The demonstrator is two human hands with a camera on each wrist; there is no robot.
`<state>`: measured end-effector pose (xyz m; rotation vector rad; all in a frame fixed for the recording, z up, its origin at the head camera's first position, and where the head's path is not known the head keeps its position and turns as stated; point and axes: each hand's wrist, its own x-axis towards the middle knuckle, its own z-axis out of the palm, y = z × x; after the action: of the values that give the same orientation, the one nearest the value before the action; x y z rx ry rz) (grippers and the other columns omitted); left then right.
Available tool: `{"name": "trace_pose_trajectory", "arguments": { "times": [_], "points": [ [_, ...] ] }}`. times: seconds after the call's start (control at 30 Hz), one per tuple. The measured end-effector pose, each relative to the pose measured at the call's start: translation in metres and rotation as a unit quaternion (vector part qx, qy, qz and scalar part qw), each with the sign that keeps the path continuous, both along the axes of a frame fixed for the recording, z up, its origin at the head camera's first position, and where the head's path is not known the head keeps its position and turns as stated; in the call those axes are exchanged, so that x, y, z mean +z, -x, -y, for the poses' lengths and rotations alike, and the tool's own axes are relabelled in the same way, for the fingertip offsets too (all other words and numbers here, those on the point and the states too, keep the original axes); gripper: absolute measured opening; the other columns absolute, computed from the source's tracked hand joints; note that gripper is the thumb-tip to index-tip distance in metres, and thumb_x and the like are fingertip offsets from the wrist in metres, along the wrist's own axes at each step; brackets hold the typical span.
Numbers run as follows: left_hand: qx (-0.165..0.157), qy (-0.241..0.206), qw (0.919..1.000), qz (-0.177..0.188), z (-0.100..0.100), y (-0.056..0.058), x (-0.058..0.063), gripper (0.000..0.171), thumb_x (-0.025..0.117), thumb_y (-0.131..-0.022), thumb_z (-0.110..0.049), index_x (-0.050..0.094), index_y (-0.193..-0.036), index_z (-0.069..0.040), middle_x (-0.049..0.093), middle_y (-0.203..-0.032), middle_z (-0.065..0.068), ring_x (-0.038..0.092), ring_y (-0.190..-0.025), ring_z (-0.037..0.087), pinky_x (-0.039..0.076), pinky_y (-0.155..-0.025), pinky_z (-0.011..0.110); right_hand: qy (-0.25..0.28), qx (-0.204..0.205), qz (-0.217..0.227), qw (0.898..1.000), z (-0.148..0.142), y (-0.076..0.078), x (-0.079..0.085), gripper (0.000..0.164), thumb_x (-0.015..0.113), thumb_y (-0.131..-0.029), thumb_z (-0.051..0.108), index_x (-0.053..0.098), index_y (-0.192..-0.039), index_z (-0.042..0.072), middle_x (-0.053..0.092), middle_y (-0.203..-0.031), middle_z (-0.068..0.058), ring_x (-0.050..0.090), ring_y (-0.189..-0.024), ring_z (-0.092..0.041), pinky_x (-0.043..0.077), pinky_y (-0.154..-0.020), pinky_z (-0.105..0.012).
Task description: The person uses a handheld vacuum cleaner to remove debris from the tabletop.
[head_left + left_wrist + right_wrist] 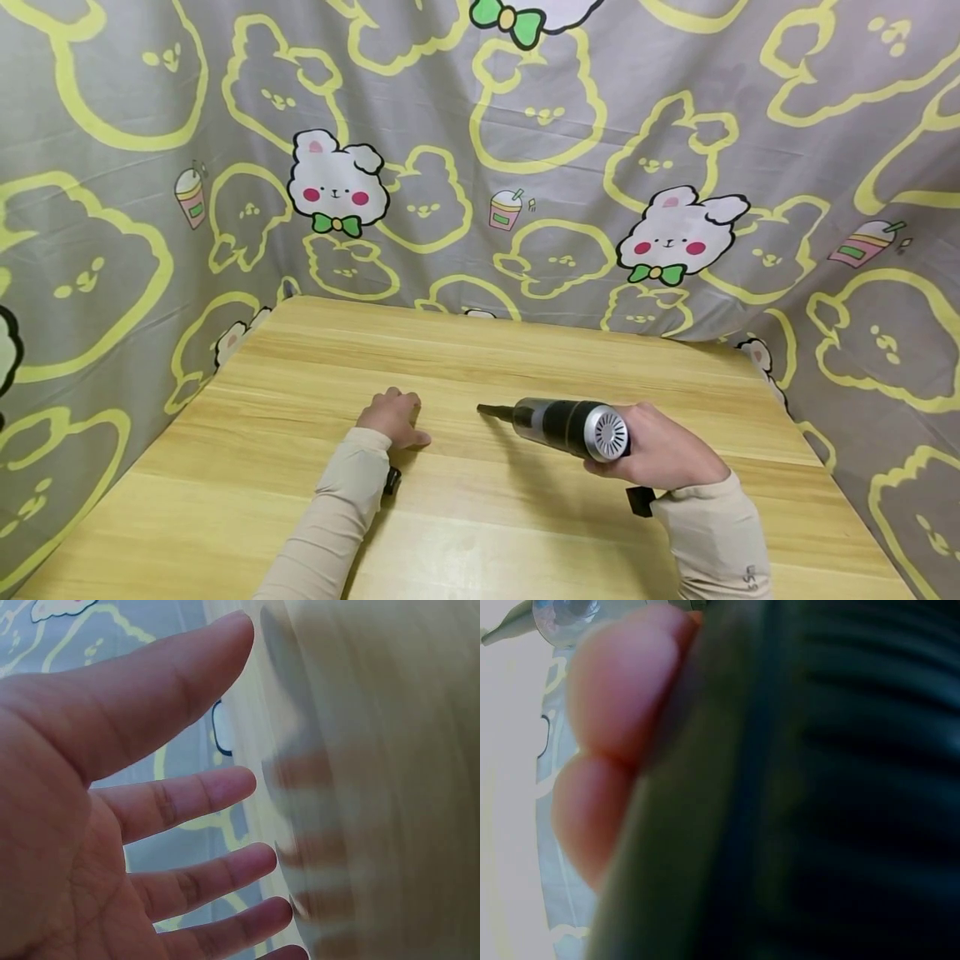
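Observation:
A handheld vacuum cleaner (558, 423) is gripped in my right hand (663, 446), above the right half of the wooden table (450, 533). It has a dark body, a clear front section, a silver vented end and a narrow black nozzle pointing left. Close up in the right wrist view, the dark body (855, 787) fills most of the picture, with curled fingertips (622, 690) against it. My left hand (390, 417) holds nothing; its fingertips touch the tabletop left of the nozzle. Spread, nearly straight fingers (202, 802) show in the left wrist view.
A grey curtain (435, 108) with yellow outlines and white rabbit prints hangs behind the table and along both sides. Small black wrist devices sit on the left wrist (392, 482) and the right wrist (641, 502). The vacuum's shadow falls on the tabletop.

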<state>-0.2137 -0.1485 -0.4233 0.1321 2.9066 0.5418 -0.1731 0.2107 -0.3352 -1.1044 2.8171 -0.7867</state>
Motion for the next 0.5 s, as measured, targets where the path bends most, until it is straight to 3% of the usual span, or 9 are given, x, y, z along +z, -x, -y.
{"name": "trace_pose_trajectory", "arguments": {
  "times": [0.5],
  "points": [
    [0.006, -0.008, 0.9999, 0.000, 0.0031, -0.0018, 0.0045, 0.060, 0.078, -0.078, -0.035, 0.056, -0.125, -0.006, 0.048, -0.128, 0.025, 0.044, -0.115, 0.046, 0.047, -0.089, 0.059, 0.004, 0.006, -0.007, 1.000, 0.0002, -0.0009, 0.0004, 0.026, 0.081, -0.070, 0.020, 0.064, -0.090, 0.019, 0.066, -0.075, 0.011, 0.059, -0.063, -0.002, 0.054, -0.060, -0.028]
  ]
}}
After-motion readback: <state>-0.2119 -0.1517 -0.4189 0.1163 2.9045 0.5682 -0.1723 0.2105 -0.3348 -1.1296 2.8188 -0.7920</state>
